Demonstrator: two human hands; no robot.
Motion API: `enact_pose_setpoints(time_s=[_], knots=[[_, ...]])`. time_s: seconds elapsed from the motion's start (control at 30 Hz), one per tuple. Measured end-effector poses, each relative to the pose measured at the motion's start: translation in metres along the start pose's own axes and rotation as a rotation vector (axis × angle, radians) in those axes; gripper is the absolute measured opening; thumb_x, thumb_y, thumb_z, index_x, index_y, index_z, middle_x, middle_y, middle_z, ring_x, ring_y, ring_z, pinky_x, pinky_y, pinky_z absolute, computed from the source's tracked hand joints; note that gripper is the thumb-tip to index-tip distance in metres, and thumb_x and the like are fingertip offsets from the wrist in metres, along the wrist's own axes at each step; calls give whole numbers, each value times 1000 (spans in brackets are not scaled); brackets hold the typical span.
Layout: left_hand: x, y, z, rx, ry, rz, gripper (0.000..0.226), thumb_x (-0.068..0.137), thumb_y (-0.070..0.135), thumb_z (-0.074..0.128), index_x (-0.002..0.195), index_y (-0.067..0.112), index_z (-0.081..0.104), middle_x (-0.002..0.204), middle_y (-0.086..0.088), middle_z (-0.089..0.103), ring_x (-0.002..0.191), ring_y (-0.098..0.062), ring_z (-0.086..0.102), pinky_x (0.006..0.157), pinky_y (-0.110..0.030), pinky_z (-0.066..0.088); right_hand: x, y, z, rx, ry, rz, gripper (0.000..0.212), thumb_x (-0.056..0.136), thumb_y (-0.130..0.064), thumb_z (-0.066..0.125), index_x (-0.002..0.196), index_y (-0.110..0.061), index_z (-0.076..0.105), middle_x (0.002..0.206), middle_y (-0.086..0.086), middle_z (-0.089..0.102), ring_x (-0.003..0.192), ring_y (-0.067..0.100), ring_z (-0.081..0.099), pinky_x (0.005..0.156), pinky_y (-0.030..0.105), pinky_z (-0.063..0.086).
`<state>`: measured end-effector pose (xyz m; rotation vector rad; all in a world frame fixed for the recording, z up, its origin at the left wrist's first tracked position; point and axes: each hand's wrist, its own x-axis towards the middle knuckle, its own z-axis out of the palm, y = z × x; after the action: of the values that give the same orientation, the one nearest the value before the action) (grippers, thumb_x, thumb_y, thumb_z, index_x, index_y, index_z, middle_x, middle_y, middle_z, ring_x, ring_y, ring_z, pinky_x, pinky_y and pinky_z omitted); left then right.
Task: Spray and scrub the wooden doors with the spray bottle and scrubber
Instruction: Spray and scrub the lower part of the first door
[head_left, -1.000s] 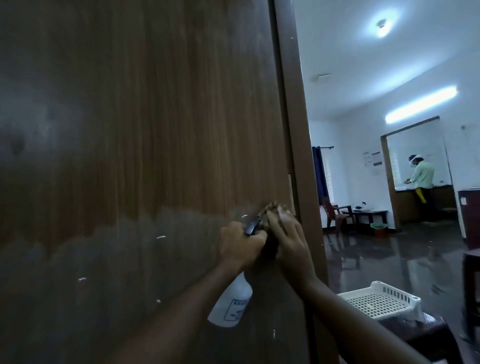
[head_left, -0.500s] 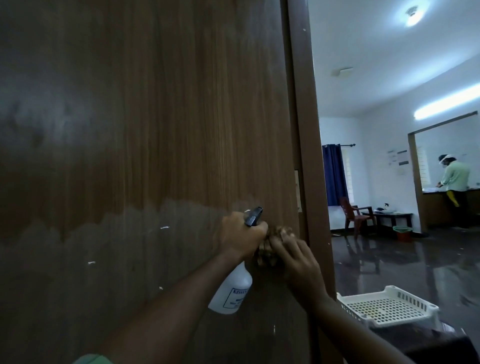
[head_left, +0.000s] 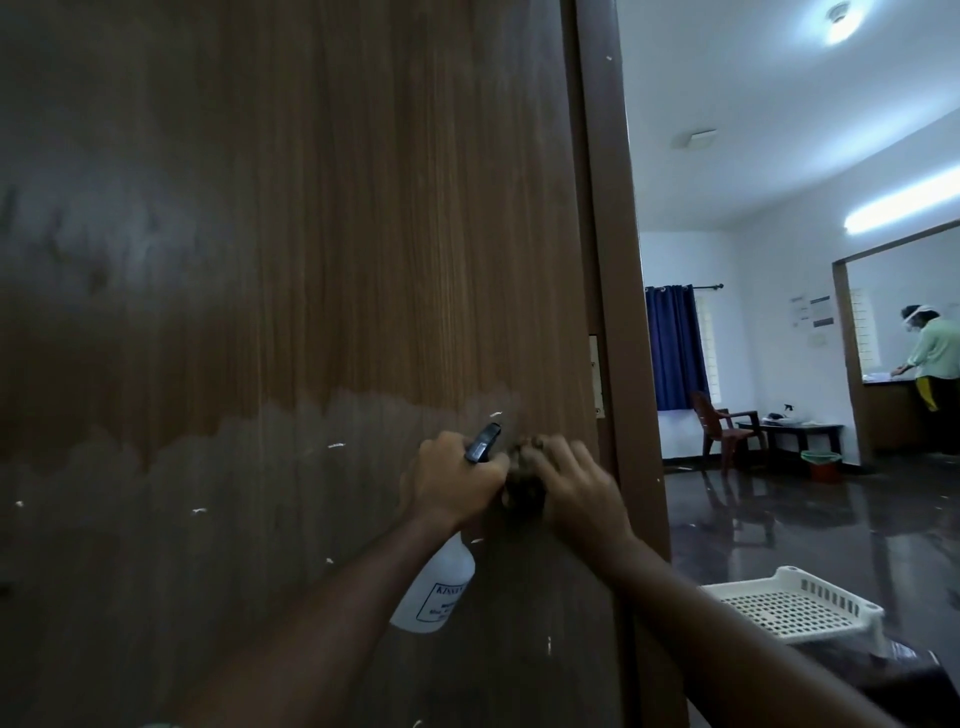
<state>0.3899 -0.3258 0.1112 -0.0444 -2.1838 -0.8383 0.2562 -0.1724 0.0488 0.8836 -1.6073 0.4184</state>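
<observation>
Fingers (head_left: 558, 457) press scrubber (head_left: 524, 491) against door (head_left: 311, 260).

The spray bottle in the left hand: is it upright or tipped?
Roughly upright, leaning a little: the spray bottle hangs below the left hand, its dark nozzle on top.

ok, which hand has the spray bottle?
The left hand: it grips the white spray bottle by the neck, body hanging below. The right hand holds the brown scrubber against the wooden door instead.
</observation>
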Motion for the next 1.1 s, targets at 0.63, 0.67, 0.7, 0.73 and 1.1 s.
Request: enact_pose_setpoints(time_s=[0.63, 0.67, 0.7, 0.73, 1.1], knots=[[-2, -6, -50, 81, 124, -29, 41, 79, 48, 58, 69, 10, 69, 69, -10, 75, 64, -31, 72, 59, -45, 58, 96, -29, 2, 69, 248, 196, 39, 102, -10, 47, 136, -16, 65, 117, 14, 56, 97, 27, 53, 61, 38, 59], [-4, -6, -51, 67, 128, -27, 42, 78, 49, 58, 67, 10, 68, 68, -10, 74, 61, -31, 71, 58, -45, 58, 79, -40, 9, 82, 220, 139, 38, 107, -17, 42, 139, -16, 63, 118, 14, 57, 98, 26, 53, 63, 36, 58], [-7, -7, -52, 65, 130, -29, 41, 80, 49, 59, 65, 12, 66, 66, -10, 73, 58, -29, 69, 56, -43, 56, 58, -48, 15, 96, 167, -1, 39, 110, -25, 40, 140, -15, 63, 119, 14, 58, 100, 26, 55, 66, 35, 58], [-10, -8, -54, 79, 129, -34, 39, 82, 47, 61, 62, 13, 64, 63, -9, 71, 55, -28, 66, 56, -40, 52, 34, -51, 19, 101, 92, -219, 38, 110, -29, 45, 141, -15, 62, 123, 15, 59, 104, 27, 57, 71, 34, 59], [-16, -22, -76, 162, 141, -17, 41, 80, 51, 60, 67, 13, 69, 63, -5, 73, 58, -27, 71, 55, -41, 55, 87, -68, 18, 91, 267, 101, 41, 99, -11, 50, 138, -15, 64, 111, 12, 58, 91, 25, 52, 60, 33, 54]])
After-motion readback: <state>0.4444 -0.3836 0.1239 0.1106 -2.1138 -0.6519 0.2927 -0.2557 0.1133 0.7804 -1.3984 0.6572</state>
